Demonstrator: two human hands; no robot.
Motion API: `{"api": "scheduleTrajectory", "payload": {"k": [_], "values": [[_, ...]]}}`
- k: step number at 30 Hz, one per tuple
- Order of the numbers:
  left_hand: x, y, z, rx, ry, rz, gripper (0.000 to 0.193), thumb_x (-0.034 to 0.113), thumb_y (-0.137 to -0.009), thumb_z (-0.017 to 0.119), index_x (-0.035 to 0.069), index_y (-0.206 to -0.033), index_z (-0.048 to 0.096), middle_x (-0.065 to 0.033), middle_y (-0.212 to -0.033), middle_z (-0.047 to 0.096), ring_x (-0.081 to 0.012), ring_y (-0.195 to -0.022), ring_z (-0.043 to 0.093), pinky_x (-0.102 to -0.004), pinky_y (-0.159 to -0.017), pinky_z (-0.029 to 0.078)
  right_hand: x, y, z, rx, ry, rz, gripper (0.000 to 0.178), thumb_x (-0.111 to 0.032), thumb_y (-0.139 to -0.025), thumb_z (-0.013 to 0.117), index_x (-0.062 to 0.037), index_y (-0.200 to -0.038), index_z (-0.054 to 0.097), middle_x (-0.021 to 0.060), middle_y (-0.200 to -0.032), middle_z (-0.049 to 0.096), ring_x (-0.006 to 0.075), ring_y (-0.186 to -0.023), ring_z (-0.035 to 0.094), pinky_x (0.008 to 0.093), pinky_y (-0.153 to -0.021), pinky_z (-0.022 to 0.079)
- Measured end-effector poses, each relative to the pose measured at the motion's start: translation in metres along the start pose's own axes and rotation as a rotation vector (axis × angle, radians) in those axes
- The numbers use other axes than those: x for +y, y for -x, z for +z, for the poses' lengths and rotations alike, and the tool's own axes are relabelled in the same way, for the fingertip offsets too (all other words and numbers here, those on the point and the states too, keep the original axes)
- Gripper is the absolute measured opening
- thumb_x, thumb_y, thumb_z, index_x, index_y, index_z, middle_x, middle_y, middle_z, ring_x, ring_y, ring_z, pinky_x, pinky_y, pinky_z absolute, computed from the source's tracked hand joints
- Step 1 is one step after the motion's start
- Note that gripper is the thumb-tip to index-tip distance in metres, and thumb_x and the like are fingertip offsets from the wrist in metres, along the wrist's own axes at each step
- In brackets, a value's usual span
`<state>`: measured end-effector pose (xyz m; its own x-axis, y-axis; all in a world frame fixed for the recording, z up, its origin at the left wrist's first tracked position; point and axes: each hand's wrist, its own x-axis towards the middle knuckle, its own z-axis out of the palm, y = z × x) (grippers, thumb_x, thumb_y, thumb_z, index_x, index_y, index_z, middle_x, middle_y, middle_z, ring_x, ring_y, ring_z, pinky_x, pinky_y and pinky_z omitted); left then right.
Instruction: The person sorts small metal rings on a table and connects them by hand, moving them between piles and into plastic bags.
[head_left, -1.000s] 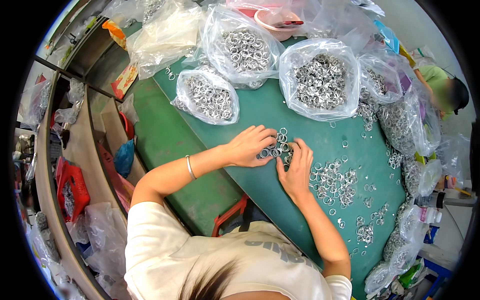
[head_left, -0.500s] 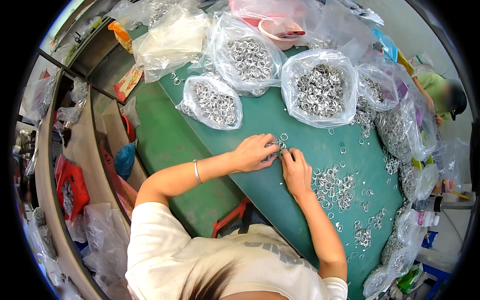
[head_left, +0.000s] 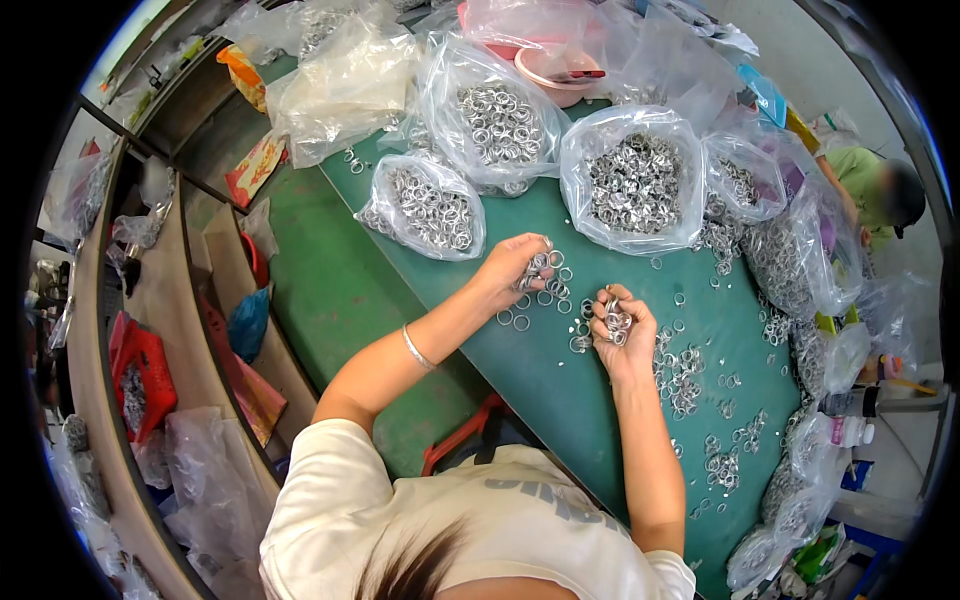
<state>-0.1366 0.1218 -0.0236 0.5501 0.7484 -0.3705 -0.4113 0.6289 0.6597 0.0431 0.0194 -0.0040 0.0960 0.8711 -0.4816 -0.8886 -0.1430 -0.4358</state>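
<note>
Left hand (head_left: pixel 507 268) and right hand (head_left: pixel 634 348), nearly together moments earlier, had parted, each clamped on metal rings (head_left: pixel 617 325). Both were thus loaded; loose rings (head_left: pixel 546 298) lay between them on the green tabletop (head_left: pixel 540 372).

Ring pile (head_left: pixel 681 383): on table (head_left: pixel 560 400)
R hand (head_left: pixel 634 350): just L of pile, rings (head_left: pixel 617 326) in it
L hand (head_left: pixel 503 268): farther L & behind pile, rings in it
Wide bag (head_left: pixel 640 185): behind pile
Small bag (head_left: pixel 428 208): behind & L of pile
Bag row (head_left: pixel 788 262): R of pile
Shelf (head_left: pixel 157 300): far L of pile, basket (head_left: pixel 155 366) in it
</note>
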Motion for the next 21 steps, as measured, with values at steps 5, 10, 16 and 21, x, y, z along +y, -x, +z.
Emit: {"api": "scheduleTrajectory", "payload": {"k": [5, 10, 16, 21], "values": [[0.005, 0.004, 0.003, -0.108, 0.368, -0.206, 0.008, 0.014, -0.093, 0.053, 0.007, -0.089, 0.052, -0.0057, -0.080, 0.057, -0.0112, -0.062, 0.051, -0.0214, -0.043, 0.037, -0.002, -0.009, 0.000, 0.039, -0.057, 0.095, 0.020, -0.019, -0.092, 0.050, -0.0028, -0.081, 0.056, 0.0112, -0.082, 0.057, 0.0189, -0.061, 0.051, 0.0250, -0.040, 0.036], [0.051, 0.015, 0.014, 0.040, -0.063, 0.029, 0.011, 0.020, -0.092, 0.056, 0.009, -0.091, 0.056, -0.0061, -0.081, 0.060, -0.0112, -0.060, 0.051, -0.0204, -0.043, 0.038, 0.008, -0.016, 0.048, -0.091, 0.236, 0.059, 0.023, -0.023, -0.095, 0.051, -0.0029, -0.084, 0.056, 0.0080, -0.076, 0.054, 0.0157, -0.058, 0.053, 0.0243, -0.040, 0.036], [0.162, -0.048, 0.029, 0.303, -0.104, 0.522, 0.011, 0.008, -0.088, 0.051, -0.001, -0.088, 0.057, -0.0104, -0.080, 0.060, -0.0179, -0.067, 0.059, -0.0319, -0.054, 0.049, -0.002, -0.120, 0.169, -0.264, 0.366, -0.060, 0.033, -0.030, -0.098, 0.047, 0.0006, -0.109, 0.051, 0.0122, -0.091, 0.058, 0.0226, -0.082, 0.058, 0.0327, -0.070, 0.050], [0.182, -0.039, 0.056, 0.511, -0.152, 0.460, 0.024, 0.005, -0.090, 0.046, -0.003, -0.110, 0.057, -0.0111, -0.100, 0.057, -0.0211, -0.095, 0.058, -0.0378, -0.090, 0.046, -0.002, -0.099, 0.214, -0.330, 0.588, -0.102, 0.065, -0.035, -0.098, 0.045, 0.0040, -0.143, 0.018, 0.0216, -0.141, 0.034, 0.0344, -0.130, 0.034, 0.0471, -0.113, 0.011]]}}
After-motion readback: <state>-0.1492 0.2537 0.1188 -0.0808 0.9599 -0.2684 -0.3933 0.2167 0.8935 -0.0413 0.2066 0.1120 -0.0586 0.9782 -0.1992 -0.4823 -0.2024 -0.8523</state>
